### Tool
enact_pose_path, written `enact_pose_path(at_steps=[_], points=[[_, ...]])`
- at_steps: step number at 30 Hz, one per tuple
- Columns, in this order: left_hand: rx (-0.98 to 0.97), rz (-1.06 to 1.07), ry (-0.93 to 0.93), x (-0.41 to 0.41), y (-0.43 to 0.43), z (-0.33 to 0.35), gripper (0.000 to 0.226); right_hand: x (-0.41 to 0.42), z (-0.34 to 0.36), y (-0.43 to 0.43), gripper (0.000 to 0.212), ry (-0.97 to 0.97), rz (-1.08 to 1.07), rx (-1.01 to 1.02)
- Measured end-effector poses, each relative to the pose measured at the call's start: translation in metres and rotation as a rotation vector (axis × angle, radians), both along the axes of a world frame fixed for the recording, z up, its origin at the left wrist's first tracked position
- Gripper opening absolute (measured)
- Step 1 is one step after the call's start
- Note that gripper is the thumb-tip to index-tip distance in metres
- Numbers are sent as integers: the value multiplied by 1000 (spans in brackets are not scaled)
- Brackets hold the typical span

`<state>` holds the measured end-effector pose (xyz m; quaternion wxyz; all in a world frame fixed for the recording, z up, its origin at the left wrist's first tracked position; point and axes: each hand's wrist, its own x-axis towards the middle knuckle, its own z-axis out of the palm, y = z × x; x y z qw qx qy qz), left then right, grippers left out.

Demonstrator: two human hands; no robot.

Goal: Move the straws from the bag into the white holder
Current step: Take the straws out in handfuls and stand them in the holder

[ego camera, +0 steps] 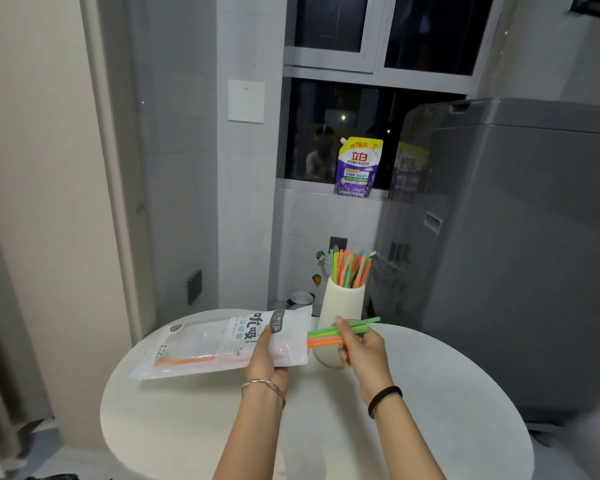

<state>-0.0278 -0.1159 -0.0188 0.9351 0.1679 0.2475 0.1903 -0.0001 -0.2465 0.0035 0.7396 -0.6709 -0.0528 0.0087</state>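
A clear and white plastic straw bag [201, 344] lies flat above the round white table [194, 420], its open end pointing right. My left hand [265, 358] grips the bag near that open end. My right hand [359, 348] pinches a small bundle of green, pink and orange straws [323, 336] that sticks out of the bag's mouth, lying level. An orange straw [184, 360] shows through the bag's window. Behind my right hand stands the white holder [340, 306], upright, with several coloured straws [350, 268] standing in it.
A grey washing machine [516, 254] fills the right side, close to the table's edge. A purple and yellow detergent pouch [357, 168] stands on the window sill behind. A small white cup [300, 299] sits low behind the bag. A wall runs along the left.
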Motion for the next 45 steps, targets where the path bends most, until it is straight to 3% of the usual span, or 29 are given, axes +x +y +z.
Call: enact_pose_path(at_steps=[5,9,17,25,36,45], points=[[-11,13,6,-2,9,-2,49,10,9,-22,26,18,-221,219],[4,33,9,2,8,-6,50,7,6,-16,21,37,-191,314],[-17,89,30,5,-7,-5,50,-5,-1,10,30,14,-42,127],[0,147,67,2,2,-5,46,9,13,-19,38,69,-279,226],[-1,83,13,10,-20,-2,45,-1,5,8,30,-74,47,-24],[-29,95,24,15,0,-7,46,52,66,-27,38,-241,-182,-5]])
